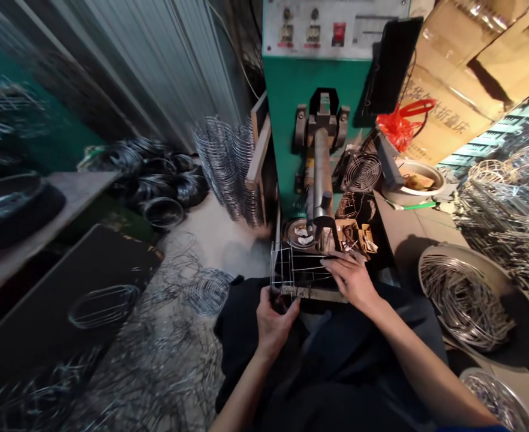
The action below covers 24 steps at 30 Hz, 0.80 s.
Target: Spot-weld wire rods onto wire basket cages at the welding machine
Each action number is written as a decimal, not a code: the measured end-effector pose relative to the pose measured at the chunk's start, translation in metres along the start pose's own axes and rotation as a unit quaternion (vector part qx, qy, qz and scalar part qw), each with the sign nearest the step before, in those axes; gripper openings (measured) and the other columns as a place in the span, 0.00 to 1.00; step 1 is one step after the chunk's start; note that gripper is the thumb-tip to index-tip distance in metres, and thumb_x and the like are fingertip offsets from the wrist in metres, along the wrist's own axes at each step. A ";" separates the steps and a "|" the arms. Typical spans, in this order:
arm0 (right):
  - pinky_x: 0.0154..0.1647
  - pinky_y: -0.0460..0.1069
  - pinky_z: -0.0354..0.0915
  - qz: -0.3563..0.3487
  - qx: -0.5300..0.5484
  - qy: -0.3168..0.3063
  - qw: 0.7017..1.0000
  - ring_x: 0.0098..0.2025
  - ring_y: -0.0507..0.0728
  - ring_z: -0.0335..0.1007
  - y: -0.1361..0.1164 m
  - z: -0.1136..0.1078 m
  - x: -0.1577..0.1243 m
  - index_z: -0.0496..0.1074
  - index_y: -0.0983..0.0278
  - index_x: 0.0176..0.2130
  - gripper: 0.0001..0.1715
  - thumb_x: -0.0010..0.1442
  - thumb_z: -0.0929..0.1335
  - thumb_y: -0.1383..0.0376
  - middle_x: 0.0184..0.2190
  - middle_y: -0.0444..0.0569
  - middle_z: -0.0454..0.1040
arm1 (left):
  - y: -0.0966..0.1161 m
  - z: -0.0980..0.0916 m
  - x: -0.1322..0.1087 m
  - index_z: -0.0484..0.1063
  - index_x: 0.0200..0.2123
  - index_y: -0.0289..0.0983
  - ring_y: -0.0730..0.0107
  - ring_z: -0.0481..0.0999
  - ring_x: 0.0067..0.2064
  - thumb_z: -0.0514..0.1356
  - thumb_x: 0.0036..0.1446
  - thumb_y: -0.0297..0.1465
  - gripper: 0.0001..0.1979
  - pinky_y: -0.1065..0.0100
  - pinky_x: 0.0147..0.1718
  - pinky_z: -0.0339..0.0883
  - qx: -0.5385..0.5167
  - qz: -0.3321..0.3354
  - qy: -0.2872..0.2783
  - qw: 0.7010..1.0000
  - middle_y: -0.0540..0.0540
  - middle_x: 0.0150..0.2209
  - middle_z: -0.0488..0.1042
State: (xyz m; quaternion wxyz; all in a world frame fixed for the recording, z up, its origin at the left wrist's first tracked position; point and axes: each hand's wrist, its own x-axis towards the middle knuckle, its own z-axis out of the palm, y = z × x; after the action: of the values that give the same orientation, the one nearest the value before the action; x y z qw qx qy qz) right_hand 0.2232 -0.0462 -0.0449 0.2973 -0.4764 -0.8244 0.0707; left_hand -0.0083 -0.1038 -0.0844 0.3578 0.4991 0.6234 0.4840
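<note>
A small wire rack (292, 271) of thin crossed metal rods is held up over my lap, in front of a green spot-welding machine (279, 78). My left hand (274, 321) is closed round its lower left part, thumb toward the right. At the rack's right side my right hand (353, 281) has its fingers pressed together on a wire; the exact grip is partly hidden. The machine's thick metal arm (322, 171) points down toward me just beyond the rack. Under its tip lie a round dish (294, 240) and a small yellow box (367, 235).
Coiled wire rings (224, 162) stand stacked left of the machine. Loose wire offcuts (170, 348) litter the floor. At right are a large basin (523, 318) of bent wires, a white bowl (420, 191), a cardboard box (453, 90) and heaps of wire racks (507, 228).
</note>
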 end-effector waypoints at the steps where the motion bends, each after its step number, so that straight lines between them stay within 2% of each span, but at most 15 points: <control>1: 0.63 0.63 0.53 -0.004 0.005 0.011 1.000 0.59 0.61 0.71 -0.001 0.000 0.002 0.76 0.57 0.51 0.15 0.70 0.64 0.68 0.47 0.49 0.81 | -0.001 0.001 0.002 0.62 0.34 0.41 0.73 0.64 0.26 0.70 0.49 0.40 0.20 0.72 0.27 0.62 -0.006 -0.003 0.003 1.000 0.56 0.27 0.64; 5: 0.59 0.59 0.56 -0.008 0.022 0.041 0.999 0.57 0.60 0.72 0.000 0.000 0.011 0.76 0.58 0.49 0.12 0.70 0.65 0.66 0.45 0.47 0.82 | -0.007 0.004 0.006 0.61 0.35 0.41 0.74 0.64 0.26 0.70 0.49 0.39 0.20 0.73 0.27 0.62 -0.027 -0.003 0.014 1.000 0.56 0.28 0.63; 12: 0.57 0.58 0.56 -0.018 0.024 0.084 0.996 0.55 0.59 0.73 0.003 0.006 0.025 0.77 0.56 0.48 0.11 0.70 0.66 0.65 0.45 0.47 0.82 | -0.013 0.009 0.015 0.60 0.34 0.41 0.74 0.64 0.26 0.71 0.49 0.39 0.21 0.73 0.28 0.62 -0.033 0.027 0.026 0.999 0.56 0.27 0.62; 17: 0.56 0.58 0.54 -0.032 0.022 0.096 0.995 0.55 0.59 0.73 0.004 0.007 0.033 0.76 0.54 0.51 0.13 0.70 0.66 0.66 0.44 0.46 0.82 | -0.013 0.010 0.020 0.59 0.35 0.41 0.75 0.63 0.26 0.71 0.51 0.38 0.21 0.73 0.27 0.62 -0.039 0.030 0.027 0.998 0.56 0.27 0.61; 24: 0.54 0.57 0.55 -0.023 0.010 0.112 0.993 0.54 0.59 0.74 0.005 0.013 0.039 0.77 0.57 0.49 0.11 0.71 0.66 0.66 0.44 0.47 0.82 | -0.016 0.012 0.028 0.60 0.35 0.41 0.75 0.64 0.26 0.71 0.50 0.38 0.21 0.73 0.28 0.62 -0.014 0.038 0.043 0.998 0.57 0.27 0.62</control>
State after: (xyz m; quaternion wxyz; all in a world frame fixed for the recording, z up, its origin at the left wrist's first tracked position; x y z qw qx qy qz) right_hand 0.2048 -0.0087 -0.0409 0.3944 -0.4596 -0.7955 0.0182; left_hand -0.0083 -0.0743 -0.1019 0.3195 0.4960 0.6119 0.5268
